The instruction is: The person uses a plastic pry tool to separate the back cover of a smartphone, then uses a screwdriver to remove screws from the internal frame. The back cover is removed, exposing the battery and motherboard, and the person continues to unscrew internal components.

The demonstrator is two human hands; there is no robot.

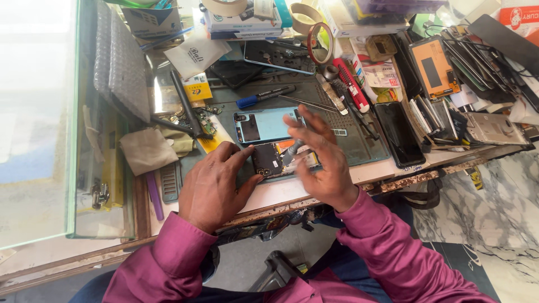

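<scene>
The right hand point(320, 160) pinches a slim grey screwdriver point(292, 152) between thumb and fingertips, the other fingers fanned above it, its tip slanting down and left onto the opened phone point(268, 159). The left hand point(213, 182) lies just left of that phone, thumb and forefinger spread and pressing its left end to hold it flat on the counter point(275, 193). The phone's long axis runs left to right between both hands, at the near edge of the grey work mat point(359, 140). Touching its far side lies a light blue back cover point(264, 124), parallel to it. Farther off sit a blue-capped marker point(264, 96), tape rolls point(314, 33) and stacked phones point(443, 73) at the right.
</scene>
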